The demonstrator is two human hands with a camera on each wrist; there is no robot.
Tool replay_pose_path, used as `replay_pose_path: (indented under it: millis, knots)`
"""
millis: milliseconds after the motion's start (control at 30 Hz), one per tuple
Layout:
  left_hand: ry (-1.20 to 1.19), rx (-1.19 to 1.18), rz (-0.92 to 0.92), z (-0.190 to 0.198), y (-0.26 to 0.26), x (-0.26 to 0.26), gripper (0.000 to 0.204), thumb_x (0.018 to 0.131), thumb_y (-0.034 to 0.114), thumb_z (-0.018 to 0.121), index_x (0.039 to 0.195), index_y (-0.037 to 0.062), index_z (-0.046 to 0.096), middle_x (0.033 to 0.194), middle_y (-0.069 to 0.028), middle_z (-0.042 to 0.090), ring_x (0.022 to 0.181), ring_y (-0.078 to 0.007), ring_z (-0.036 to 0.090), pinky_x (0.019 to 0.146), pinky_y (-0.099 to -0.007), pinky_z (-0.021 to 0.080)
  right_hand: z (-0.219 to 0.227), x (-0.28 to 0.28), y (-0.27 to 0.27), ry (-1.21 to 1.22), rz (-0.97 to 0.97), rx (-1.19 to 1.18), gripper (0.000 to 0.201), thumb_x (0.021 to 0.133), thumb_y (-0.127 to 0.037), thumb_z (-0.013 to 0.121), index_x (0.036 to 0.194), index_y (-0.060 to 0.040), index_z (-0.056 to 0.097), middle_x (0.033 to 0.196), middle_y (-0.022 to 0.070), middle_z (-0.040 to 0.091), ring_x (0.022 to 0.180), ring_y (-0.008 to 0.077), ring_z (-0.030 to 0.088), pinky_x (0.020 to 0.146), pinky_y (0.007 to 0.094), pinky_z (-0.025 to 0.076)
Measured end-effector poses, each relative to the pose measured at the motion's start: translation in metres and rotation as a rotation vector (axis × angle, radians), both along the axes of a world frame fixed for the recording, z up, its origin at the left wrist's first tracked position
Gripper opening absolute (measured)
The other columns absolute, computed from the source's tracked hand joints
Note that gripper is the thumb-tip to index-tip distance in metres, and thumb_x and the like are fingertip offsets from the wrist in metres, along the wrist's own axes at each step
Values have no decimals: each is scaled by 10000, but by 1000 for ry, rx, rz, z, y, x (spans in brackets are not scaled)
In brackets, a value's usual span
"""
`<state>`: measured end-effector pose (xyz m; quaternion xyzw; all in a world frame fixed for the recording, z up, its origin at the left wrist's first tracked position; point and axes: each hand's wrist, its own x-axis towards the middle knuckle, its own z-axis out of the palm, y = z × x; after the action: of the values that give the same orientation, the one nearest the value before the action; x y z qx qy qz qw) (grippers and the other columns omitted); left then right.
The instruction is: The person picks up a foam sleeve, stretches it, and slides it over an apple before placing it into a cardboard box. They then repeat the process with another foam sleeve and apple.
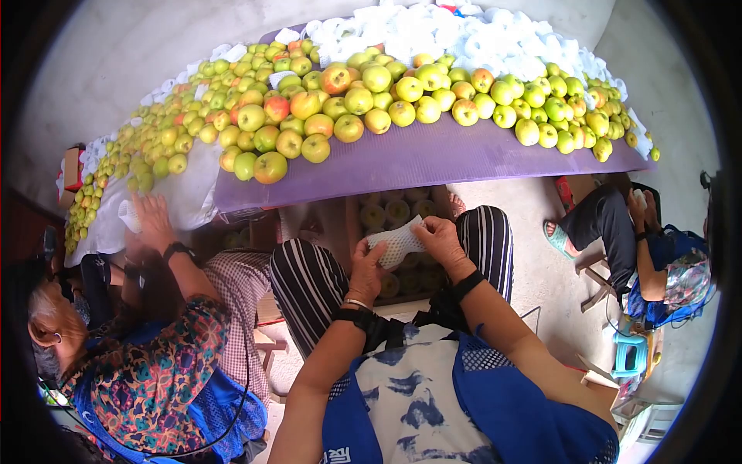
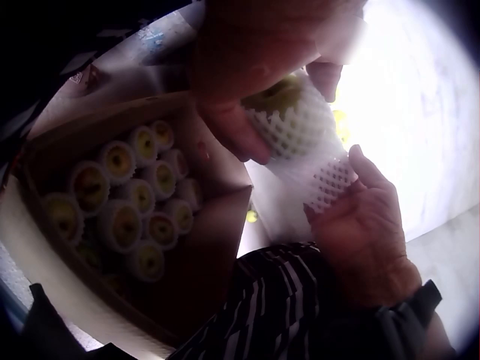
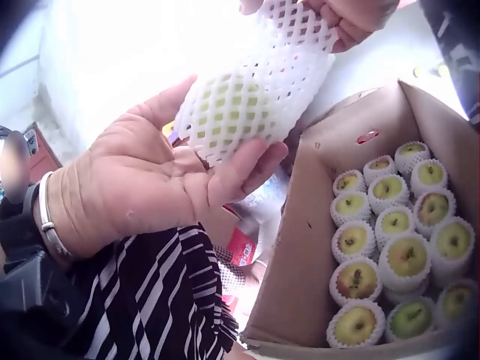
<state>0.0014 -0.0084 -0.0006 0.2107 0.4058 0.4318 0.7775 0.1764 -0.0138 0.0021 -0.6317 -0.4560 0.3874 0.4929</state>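
Between my two hands, above my lap, is a white foam net sleeve (image 1: pixel 398 241) with a green apple (image 2: pixel 283 96) inside one end. My left hand (image 1: pixel 366 272) holds the apple end, its fingers and thumb around the netting. The free, narrower end of the sleeve is pinched by my right hand (image 1: pixel 441 238). In the right wrist view the apple shows green through the mesh, resting against the left palm. Below the hands stands an open cardboard box (image 3: pixel 289 251) with several rows of netted apples (image 3: pixel 354 240), stems up.
A long pile of loose apples (image 1: pixel 348 100) lies on a purple-covered table (image 1: pixel 433 161) ahead. Behind it is a heap of white foam nets (image 1: pixel 495 39). One person (image 1: pixel 154 371) sits close on my left, another (image 1: pixel 653 255) farther right, near a blue stool (image 1: pixel 630 356).
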Motion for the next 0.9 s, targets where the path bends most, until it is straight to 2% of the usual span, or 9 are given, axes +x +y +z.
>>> replay_pose_path:
  millis: [100,167,200,267,300,367,633,700,900]
  knots:
    - [14,-12,2,0,1,-1,347,789,153,585,1098,102,436,1017,-77,527,884,-206,560,668,-370,519,8,0,-2,-151,93,-148,203,724,-161,647,727,29,577,653,114,564,571,134,525,546,273,438]
    - [39,-4,-28,-1,1,-1,355,793,161,580,1104,107,418,1035,-78,528,907,-217,556,698,-400,503,16,-1,-5,-326,138,53,197,715,-158,654,763,20,587,690,143,568,592,162,549,572,293,448]
    - [63,5,-60,-2,1,-1,363,797,168,575,1110,112,400,1052,-80,530,930,-228,553,728,-430,488,15,-2,-5,-326,136,51,197,715,-158,654,763,20,587,690,143,568,592,162,549,572,293,448]
    - [72,6,-62,-3,0,0,366,798,168,575,1113,115,395,1052,-81,530,923,-229,556,718,-423,493,15,-5,-3,-233,160,271,201,702,-131,664,815,16,588,735,116,591,644,138,563,602,273,458]
    - [81,9,-62,-3,1,0,370,800,168,575,1115,117,389,1051,-82,530,916,-231,559,708,-416,497,12,-7,-2,-233,159,271,201,702,-131,664,815,16,588,735,116,591,644,138,563,602,273,458]
    - [76,4,-57,-4,1,1,372,800,162,575,1117,117,385,1058,-87,526,915,-232,559,703,-411,500,4,-11,-2,338,140,-44,230,692,-97,667,869,17,574,776,79,601,700,116,562,639,255,467]
    - [32,12,-37,11,-3,4,426,795,136,584,1163,115,370,1103,-96,497,942,-231,545,706,-414,507,4,-17,-2,324,141,-1,244,709,-67,644,913,32,553,807,60,595,732,102,556,665,250,472]
    - [-80,20,-102,5,-1,2,433,788,133,593,1168,119,387,1098,-87,501,948,-229,543,709,-413,506,9,-19,-3,348,148,-1,245,711,-64,640,918,33,552,810,60,594,733,104,557,664,250,472]
    - [-16,13,-99,2,-2,2,428,763,105,613,1142,109,415,1067,-74,515,921,-210,554,700,-386,514,7,-20,-3,370,104,-40,216,719,-58,627,912,19,567,826,74,601,741,102,559,659,250,470]
